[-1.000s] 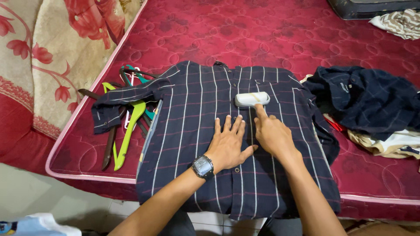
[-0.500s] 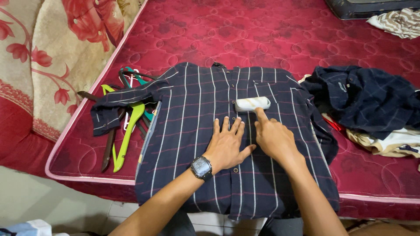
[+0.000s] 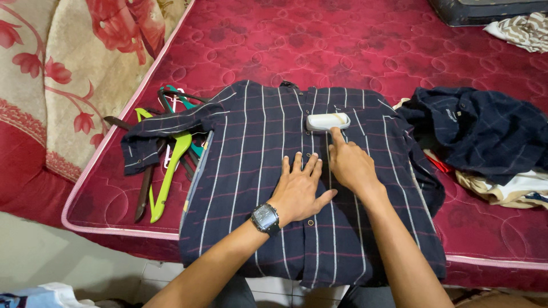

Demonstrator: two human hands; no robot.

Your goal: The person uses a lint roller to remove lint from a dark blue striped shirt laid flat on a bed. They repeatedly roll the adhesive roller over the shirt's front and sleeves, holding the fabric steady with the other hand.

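While the dark striped shirt [image 3: 257, 171] lay spread flat on the red mattress [image 3: 342, 45], we kept our left hand [image 3: 299, 188] pressed on its middle, fingers open and flat. Our right hand [image 3: 349, 165] lay just beside the left, closed on the handle of the white lint roller [image 3: 327, 121], whose roll rested on the shirt near the collar. Left of the shirt lay hangers [image 3: 165, 171]; right of it, a clothes pile [image 3: 485, 137].
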